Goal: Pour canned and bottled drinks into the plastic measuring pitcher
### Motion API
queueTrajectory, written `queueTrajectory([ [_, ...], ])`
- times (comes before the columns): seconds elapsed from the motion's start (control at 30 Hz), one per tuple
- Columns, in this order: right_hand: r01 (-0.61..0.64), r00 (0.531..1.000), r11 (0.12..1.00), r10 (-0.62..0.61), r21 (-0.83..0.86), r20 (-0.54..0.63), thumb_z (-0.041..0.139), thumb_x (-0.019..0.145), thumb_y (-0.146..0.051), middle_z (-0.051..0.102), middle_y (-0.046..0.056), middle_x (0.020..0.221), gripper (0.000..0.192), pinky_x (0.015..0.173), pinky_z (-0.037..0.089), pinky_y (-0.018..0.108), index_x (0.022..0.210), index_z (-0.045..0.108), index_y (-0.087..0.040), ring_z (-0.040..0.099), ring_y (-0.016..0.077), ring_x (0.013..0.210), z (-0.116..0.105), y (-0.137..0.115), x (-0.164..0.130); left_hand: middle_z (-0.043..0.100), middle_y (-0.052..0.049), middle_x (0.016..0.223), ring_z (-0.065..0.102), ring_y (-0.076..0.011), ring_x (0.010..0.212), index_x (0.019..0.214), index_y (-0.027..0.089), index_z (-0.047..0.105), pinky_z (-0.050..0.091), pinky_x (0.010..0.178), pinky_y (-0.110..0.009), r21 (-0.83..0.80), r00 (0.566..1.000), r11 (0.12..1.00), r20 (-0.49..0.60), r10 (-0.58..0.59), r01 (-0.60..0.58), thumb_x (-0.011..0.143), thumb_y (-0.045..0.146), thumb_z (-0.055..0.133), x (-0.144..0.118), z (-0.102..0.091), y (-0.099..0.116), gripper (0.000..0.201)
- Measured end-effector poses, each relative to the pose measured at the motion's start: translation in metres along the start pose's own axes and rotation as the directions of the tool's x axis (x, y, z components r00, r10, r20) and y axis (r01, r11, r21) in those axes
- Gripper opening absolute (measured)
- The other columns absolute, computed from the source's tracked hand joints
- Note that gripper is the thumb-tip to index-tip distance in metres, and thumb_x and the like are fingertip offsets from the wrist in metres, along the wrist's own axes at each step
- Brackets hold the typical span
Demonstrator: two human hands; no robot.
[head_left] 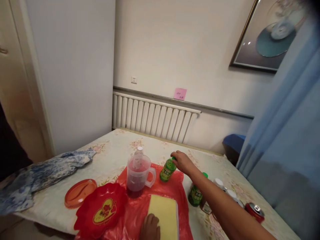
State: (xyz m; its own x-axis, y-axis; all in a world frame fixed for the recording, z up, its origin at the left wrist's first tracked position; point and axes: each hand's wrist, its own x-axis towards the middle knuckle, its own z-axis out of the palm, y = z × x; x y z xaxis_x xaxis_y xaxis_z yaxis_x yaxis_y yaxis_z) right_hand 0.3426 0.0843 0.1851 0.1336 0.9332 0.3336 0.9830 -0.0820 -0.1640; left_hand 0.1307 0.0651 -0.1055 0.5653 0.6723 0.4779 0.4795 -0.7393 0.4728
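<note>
Two hands are over the table (112, 151), which is covered with a light flowered cloth. The right hand (182, 161) reaches forward and lies on top of a small green bottle (167, 170); the fingers curl over its cap, touching it, but I cannot tell if they really grip it. This green bottle stands tilted on the far edge of a red plastic sheet (136, 208), just beside a clear measuring jug (138, 176) that holds a dark red liquid. A clear bottle with a white cap (138, 154) stands directly behind the jug. The left hand (150, 227) rests at the near edge, half closed, touching the left side of a yellow sponge (163, 213) that lies flat on the red sheet. Left of it sits a red heart-shaped dish (101, 208), and further left an orange oval lid (80, 192). Under the right forearm stands a second green bottle (195, 194), near some white-capped bottles (220, 183) and a red can (255, 211). A blue patterned cloth (45, 173) lies at the left side of the table
</note>
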Motion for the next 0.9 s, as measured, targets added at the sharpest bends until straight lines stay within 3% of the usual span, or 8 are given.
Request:
queueTrajectory([
  [0.13,0.067,0.998,0.993,-0.067,0.096,-0.006,0.059,0.081,-0.014,0.067,0.006,0.09,0.02,0.08,0.041,0.026,0.098,0.069,-0.017,0.06,0.0184,0.086,-0.029,-0.005,-0.045,0.061,-0.019,0.124,0.056,-0.0283,0.118,0.124,0.009,0.053,0.044,0.1,-0.043,-0.186,0.989,0.973,-0.034,-0.143,0.135,0.082,0.022,0.046,0.016,-0.033,0.033,0.045],
  [0.27,0.134,0.99,0.967,-0.14,0.217,0.008,0.06,0.082,-0.018,0.07,0.002,0.086,0.015,0.077,0.044,0.024,0.094,0.07,-0.02,0.062,0.0165,0.083,-0.051,-0.016,-0.085,0.047,-0.02,0.14,0.042,-0.0321,0.132,0.137,0.008,0.035,0.035,0.108,-0.048,-0.323,0.979,0.933,-0.076,-0.191,0.157,0.07,0.023,0.058,0.041,-0.079,0.075,0.073],
  [0.37,0.156,0.985,0.914,-0.17,0.374,0.005,0.06,0.083,-0.021,0.071,0.001,0.086,0.015,0.075,0.046,0.024,0.093,0.071,-0.02,0.063,0.0161,0.081,-0.06,-0.025,-0.111,0.05,-0.018,0.137,0.045,-0.0328,0.129,0.139,0.013,0.033,0.036,0.106,-0.048,-0.357,0.984,0.918,0.02,-0.178,0.173,0.064,0.023,0.064,0.05,-0.11,0.099,0.082],
  [0.43,0.149,0.987,0.875,-0.163,0.46,-0.008,0.06,0.082,-0.021,0.071,0.001,0.085,0.015,0.075,0.046,0.025,0.092,0.071,-0.02,0.063,0.0169,0.081,-0.062,-0.03,-0.126,0.057,-0.016,0.13,0.052,-0.0309,0.122,0.135,0.014,0.04,0.04,0.104,-0.044,-0.387,0.987,0.91,0.119,-0.108,0.147,0.063,0.022,0.064,0.047,-0.125,0.109,0.076],
  [0.53,0.097,0.993,0.833,-0.118,0.544,0.004,0.06,0.08,-0.021,0.071,0.001,0.087,0.019,0.071,0.048,0.025,0.094,0.072,-0.021,0.063,0.0162,0.076,-0.059,-0.033,-0.145,0.063,-0.012,0.119,0.06,-0.0263,0.11,0.123,0.017,0.05,0.045,0.097,-0.038,-0.428,0.983,0.898,0.185,-0.022,0.101,0.067,0.021,0.061,0.035,-0.135,0.118,0.058],
  [0.67,-0.041,0.993,0.769,-0.041,0.638,0.114,0.056,0.081,-0.023,0.07,0.002,0.09,0.024,0.055,0.046,0.022,0.1,0.072,-0.021,0.057,0.0106,0.056,-0.051,-0.031,-0.162,0.066,-0.008,0.108,0.062,-0.0242,0.1,0.114,0.019,0.054,0.047,0.089,-0.034,-0.414,0.968,0.897,0.246,-0.05,0.152,0.066,0.018,0.059,0.017,-0.137,0.122,0.048],
  [0.8,-0.048,0.995,0.757,-0.024,0.652,0.102,0.059,0.077,-0.022,0.068,0.002,0.085,0.02,0.059,0.047,0.021,0.092,0.074,-0.02,0.059,0.0129,0.066,-0.044,-0.026,-0.171,0.067,-0.006,0.102,0.063,-0.0227,0.092,0.111,0.018,0.055,0.048,0.082,-0.03,-0.461,0.948,0.867,0.315,-0.039,0.189,0.064,0.014,0.059,0.007,-0.14,0.124,0.047],
  [0.9,-0.099,0.992,0.686,0.013,0.721,0.124,0.061,0.075,-0.023,0.066,0.002,0.085,0.02,0.053,0.045,0.019,0.091,0.073,-0.019,0.056,0.0111,0.061,-0.035,-0.02,-0.175,0.069,-0.004,0.095,0.063,-0.0205,0.083,0.106,0.018,0.057,0.049,0.074,-0.027,-0.52,0.928,0.82,0.371,-0.035,0.238,0.067,0.018,0.061,0.0,-0.14,0.123,0.039],
])
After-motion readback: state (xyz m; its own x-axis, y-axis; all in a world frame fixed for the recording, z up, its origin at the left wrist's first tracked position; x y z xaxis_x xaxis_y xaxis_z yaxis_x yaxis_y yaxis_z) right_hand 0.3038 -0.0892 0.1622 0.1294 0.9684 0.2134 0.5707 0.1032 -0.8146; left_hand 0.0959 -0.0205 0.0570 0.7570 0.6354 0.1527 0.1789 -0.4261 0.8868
